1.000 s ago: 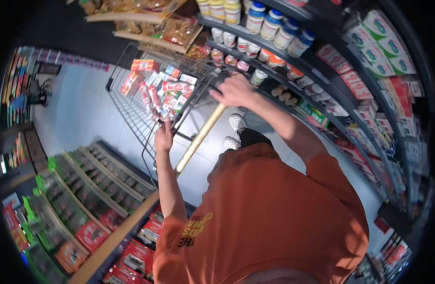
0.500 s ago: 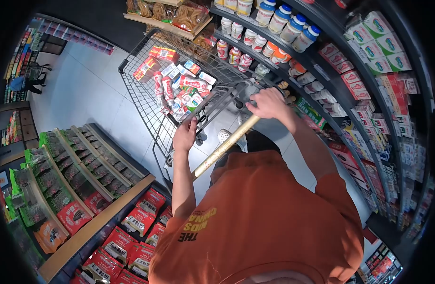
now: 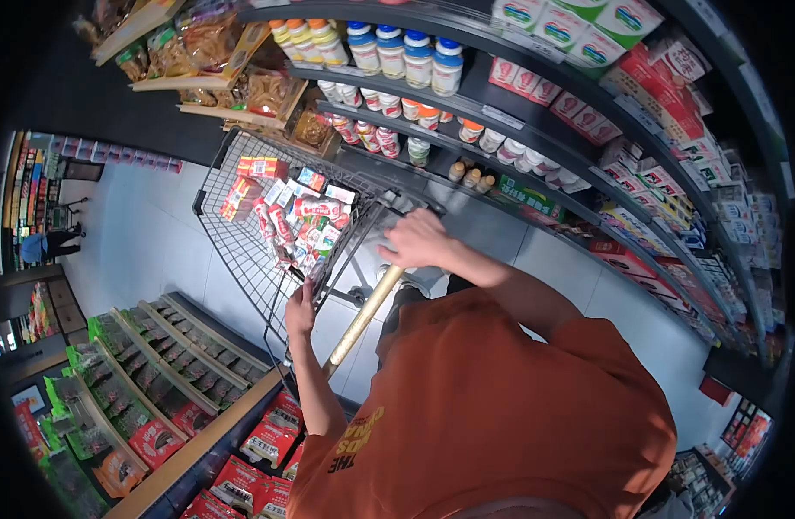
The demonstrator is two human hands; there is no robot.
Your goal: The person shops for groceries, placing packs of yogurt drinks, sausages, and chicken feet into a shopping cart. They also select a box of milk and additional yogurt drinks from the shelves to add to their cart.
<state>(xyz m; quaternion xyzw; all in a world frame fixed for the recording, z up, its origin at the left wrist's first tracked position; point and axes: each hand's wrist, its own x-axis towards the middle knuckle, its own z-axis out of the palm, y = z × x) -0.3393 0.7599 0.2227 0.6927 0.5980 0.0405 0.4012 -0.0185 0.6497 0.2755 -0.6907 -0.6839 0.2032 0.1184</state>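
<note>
A wire shopping cart point(image 3: 233, 251) stands ahead, with red-and-yellow packs point(image 3: 240, 199), red-and-white bottles point(image 3: 281, 223) and small boxes piled inside. My right hand point(image 3: 417, 240) is closed over the upper end of the cart's gold push handle point(image 3: 363, 320). Left of the handle, my left hand point(image 3: 301, 313) is raised beside the cart's near rim with its fingers together. What its fingertips grip is too small to make out.
Curved shelves point(image 3: 484, 112) of bottles and boxes run along the top and right. Snack bags on wooden shelves point(image 3: 185, 84) stand beyond the cart. Lower left is a display with a wooden edge point(image 3: 190, 454). Another person point(image 3: 47, 246) is at far left.
The view has turned, so the cart and both hands appear further left and the right-hand shelves reach across the top. My right hand is still at the handle.
</note>
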